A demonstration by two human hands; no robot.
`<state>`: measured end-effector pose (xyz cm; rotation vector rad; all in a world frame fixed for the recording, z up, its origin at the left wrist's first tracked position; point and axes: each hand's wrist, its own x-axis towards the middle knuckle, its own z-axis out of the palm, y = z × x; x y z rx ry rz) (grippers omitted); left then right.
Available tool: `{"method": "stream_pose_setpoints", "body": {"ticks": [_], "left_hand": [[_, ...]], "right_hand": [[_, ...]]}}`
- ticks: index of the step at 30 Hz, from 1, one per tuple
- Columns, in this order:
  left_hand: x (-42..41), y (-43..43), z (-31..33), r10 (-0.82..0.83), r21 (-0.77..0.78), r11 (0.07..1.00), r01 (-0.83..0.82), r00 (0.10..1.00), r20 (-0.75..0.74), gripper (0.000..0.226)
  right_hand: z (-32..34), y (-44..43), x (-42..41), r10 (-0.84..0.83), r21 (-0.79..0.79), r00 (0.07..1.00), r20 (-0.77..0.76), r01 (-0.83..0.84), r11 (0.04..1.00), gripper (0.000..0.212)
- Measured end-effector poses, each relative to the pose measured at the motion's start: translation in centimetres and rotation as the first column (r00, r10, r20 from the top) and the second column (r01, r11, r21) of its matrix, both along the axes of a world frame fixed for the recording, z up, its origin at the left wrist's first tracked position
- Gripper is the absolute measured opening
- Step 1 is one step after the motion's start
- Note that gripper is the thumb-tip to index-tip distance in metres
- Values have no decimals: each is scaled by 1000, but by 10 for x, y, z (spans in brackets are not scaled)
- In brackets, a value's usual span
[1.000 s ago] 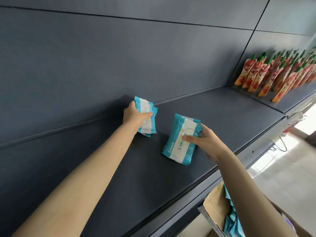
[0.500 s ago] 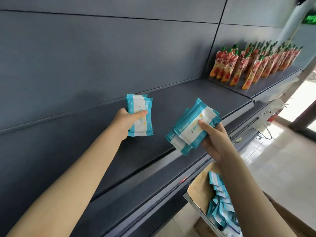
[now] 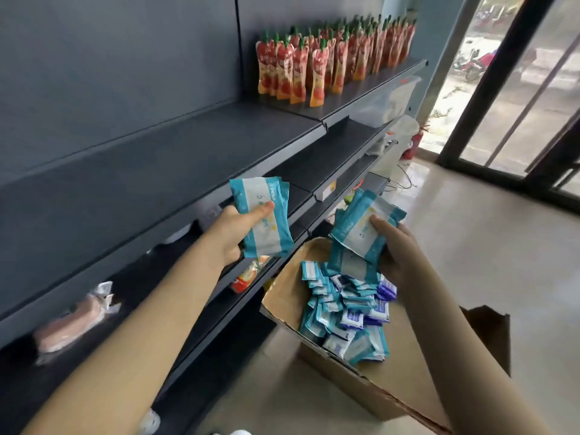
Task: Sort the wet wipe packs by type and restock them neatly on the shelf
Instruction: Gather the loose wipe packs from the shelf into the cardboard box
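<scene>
The stack of packs (image 3: 266,221) in the left hand (image 3: 232,230) is turquoise at both edges, with a white band down the middle that carries small blue print and a little yellow mark. The bundle of packs (image 3: 357,233) in the right hand (image 3: 398,249) has the same turquoise and white pattern. Below the right hand, the cardboard box (image 3: 282,293) is plain brown. The loose packs (image 3: 339,312) in it are mostly turquoise and white, a few violet and white. Above the left hand the shelf (image 3: 157,158) is dark grey-blue. Higher, above both hands, the pouches (image 3: 298,73) are red and orange with green caps.
</scene>
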<state>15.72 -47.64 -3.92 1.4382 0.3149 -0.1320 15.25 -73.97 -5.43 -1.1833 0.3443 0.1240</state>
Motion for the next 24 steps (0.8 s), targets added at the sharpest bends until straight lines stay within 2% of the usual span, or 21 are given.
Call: {"method": "stream_pose_setpoints", "body": {"ticks": [4, 8, 11, 14, 17, 21, 24], "left_hand": [[12, -45, -41, -58, 19, 998, 60, 995, -77, 24], [34, -78, -96, -128, 56, 989, 139, 977, -172, 33], [57, -97, -140, -132, 81, 984, 159, 955, -266, 45], [87, -112, -189, -116, 99, 981, 164, 920, -374, 43], [120, -125, -236, -131, 100, 975, 200, 873, -469, 50], [161, -139, -303, -115, 112, 972, 205, 837, -535, 20], [188, -145, -359, -98, 100, 976, 195, 796, -598, 29]], "right_hand": [[-46, -52, 2, -70, -90, 994, -82, 62, 994, 28], [-100, -87, 15, -147, -167, 967, -209, 113, 979, 24], [-140, -103, 29, -198, -248, 933, -302, 123, 961, 33], [-181, -116, 51, -236, -271, 888, -395, 132, 953, 39], [-219, -123, 79, -264, -283, 846, -463, 141, 949, 32], [-271, -126, 122, -290, -305, 786, -546, 136, 943, 15], [-317, -130, 156, -304, -368, 766, -566, 95, 925, 16]]}}
